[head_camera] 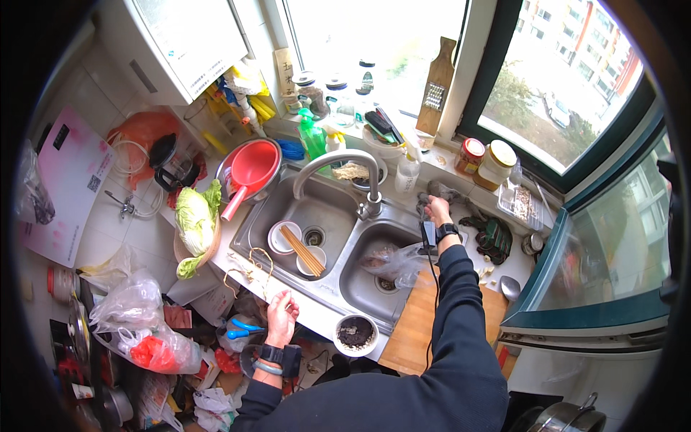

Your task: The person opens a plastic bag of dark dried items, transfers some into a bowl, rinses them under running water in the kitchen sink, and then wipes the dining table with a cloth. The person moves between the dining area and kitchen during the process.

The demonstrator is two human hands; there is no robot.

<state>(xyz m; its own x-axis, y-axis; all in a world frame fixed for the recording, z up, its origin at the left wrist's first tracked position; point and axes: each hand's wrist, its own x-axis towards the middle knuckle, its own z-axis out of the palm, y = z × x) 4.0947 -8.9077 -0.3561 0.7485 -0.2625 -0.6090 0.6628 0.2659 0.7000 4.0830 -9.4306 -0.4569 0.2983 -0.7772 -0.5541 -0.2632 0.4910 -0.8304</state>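
My right hand [436,209] reaches across the sink to the back counter, its fingers on a crumpled grey cloth [444,190]. Over the counter's front edge hovers my left hand [282,317], palm up, fingers loosely curled, with nothing visible in it. Just beyond it lies a tangle of tan string [249,274]. The left basin of the steel sink [337,221] contains small white bowls [279,243] with several wooden chopsticks [302,251] across them. In the right basin sits a clear plastic bag [402,264]. A white cup of dark soil [354,335] stands at the front edge.
A wooden cutting board [410,335] lies under my right arm. The curved faucet [345,156] arches over the sink. Napa cabbage [197,221] and a red dipper [253,167] stand left. A spray bottle [407,173] and jars [495,162] line the back. An open window sash [594,259] juts in right.
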